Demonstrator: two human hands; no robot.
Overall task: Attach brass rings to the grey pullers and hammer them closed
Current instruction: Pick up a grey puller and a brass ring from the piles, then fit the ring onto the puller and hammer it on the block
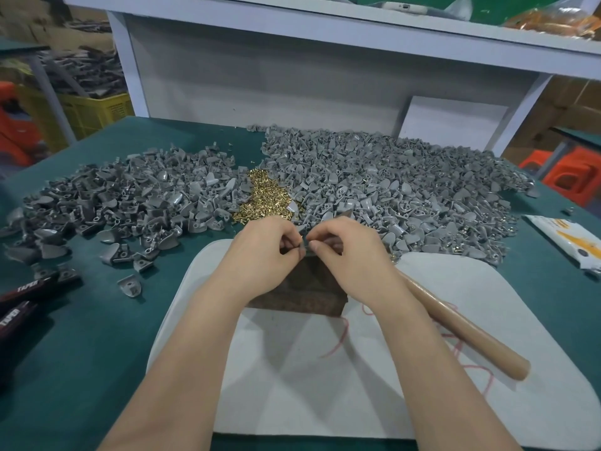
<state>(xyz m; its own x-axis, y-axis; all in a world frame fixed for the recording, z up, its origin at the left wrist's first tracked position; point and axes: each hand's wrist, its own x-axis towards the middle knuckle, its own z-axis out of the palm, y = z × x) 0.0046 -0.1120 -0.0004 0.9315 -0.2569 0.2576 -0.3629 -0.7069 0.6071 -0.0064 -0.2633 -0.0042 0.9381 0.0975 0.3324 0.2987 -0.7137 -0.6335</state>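
We're in close on the hands. The left hand [263, 252] and right hand [344, 252] meet fingertip to fingertip, fingers curled, both pinching one small grey puller [304, 248] between them. We can't tell whether a ring is on it yet, because the fingers cover the spot.

The puller sits just above a dark brown block [302, 291], which we take for the striking surface. The block rests on a pale pad [406, 395] at the near edge of the desk [81, 336]. Beside the right wrist, the hammer handle [461, 330] lies untouched on the pad, pointing to the near right corner. So this looks like the fitting step, with the hammering yet to come for this piece.

Further out, towards the far edge, a small heap of brass rings [263, 196] sits mid-desk, flanked by a left heap of pullers [123, 203] and a bigger right heap of pullers [390, 187]. We catch brass glints along the right heap's near fringe, so those may be finished ones, but that's our guess. With this many loose pullers and rings, we'd say plenty of work is left.

Dark packets [29, 294] lie at the left edge and a white wrapper [572, 239] at the right.
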